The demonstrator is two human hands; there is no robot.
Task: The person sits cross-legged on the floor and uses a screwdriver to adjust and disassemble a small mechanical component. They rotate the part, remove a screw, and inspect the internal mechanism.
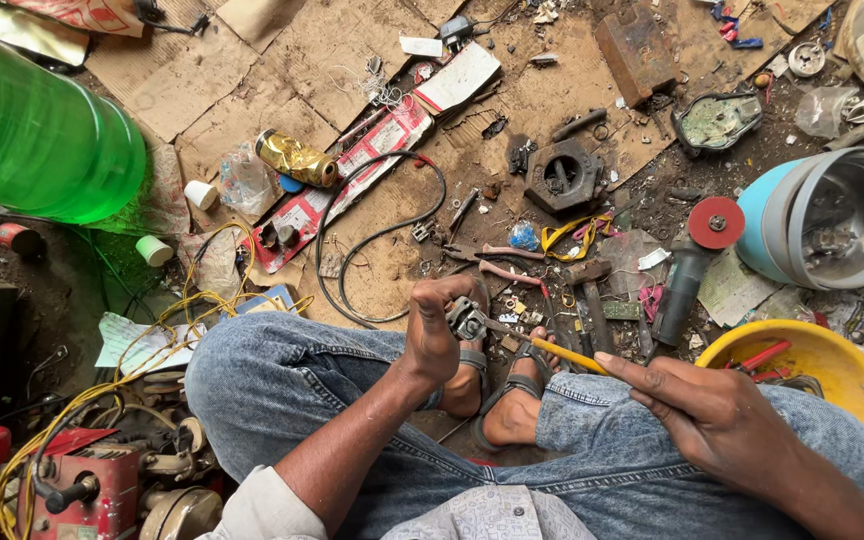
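Note:
My left hand point(434, 330) is closed around a small grey metal part point(467, 320), held above my feet in sandals. My right hand point(714, 415) grips a yellow-handled screwdriver point(552, 350); its shaft runs left and its tip meets the metal part. Both hands hover over my knees in blue jeans. A black cable point(377, 235) loops on the cardboard just beyond the left hand.
Cardboard sheets cover the ground, strewn with pliers point(497, 268), an angle grinder point(692, 265) with a red disc, and scrap parts. A yellow bowl point(837, 375) sits right, a metal-lined blue tub point(832, 220) beyond it, a green bottle point(32, 130) far left, yellow wires point(102, 390) lower left.

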